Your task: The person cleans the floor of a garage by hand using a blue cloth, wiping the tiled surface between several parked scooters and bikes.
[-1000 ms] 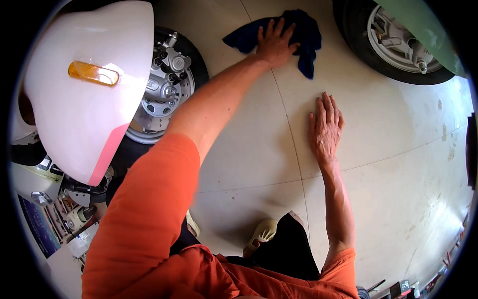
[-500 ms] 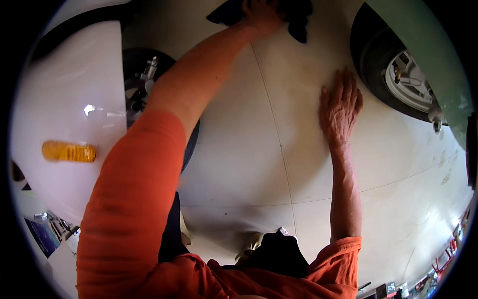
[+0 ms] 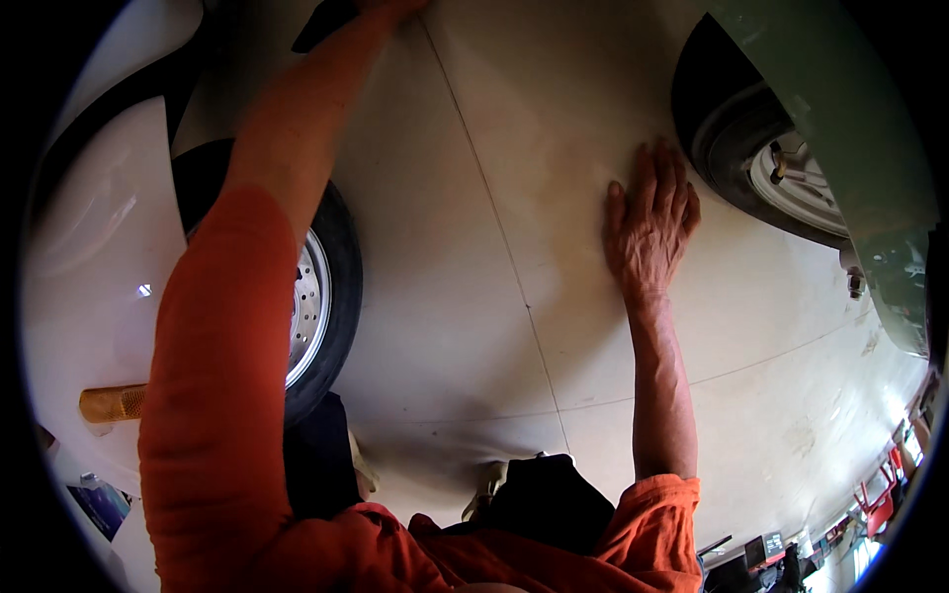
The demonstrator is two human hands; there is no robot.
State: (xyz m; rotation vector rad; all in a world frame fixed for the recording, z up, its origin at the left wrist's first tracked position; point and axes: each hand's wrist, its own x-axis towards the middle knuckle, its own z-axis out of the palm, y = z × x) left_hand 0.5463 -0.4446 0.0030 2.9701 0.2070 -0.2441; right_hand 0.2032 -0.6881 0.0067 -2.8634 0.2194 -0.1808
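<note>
My left arm stretches far forward, and only the edge of my left hand (image 3: 395,6) shows at the top rim. Its fingers are out of the picture. Beside it lies part of a dark cloth (image 3: 324,22) on the pale floor (image 3: 445,267); how the hand meets the cloth is cut off. My right hand (image 3: 652,227) rests palm down on the floor, fingers stretched out and holding nothing. It is nearest to the wheel (image 3: 736,148) under a green body panel (image 3: 870,148).
At left stands a white vehicle body (image 3: 99,247) with an orange indicator lamp (image 3: 111,403) and a wheel (image 3: 331,296) close to my left arm. A metal fitting (image 3: 854,277) hangs by the right wheel. A red chair (image 3: 876,504) stands far off at the lower right.
My left hand and the dark cloth have shifted left and forward, mostly out of the picture. My right hand stays flat on the floor. The view has turned, showing more of the left wheel.
</note>
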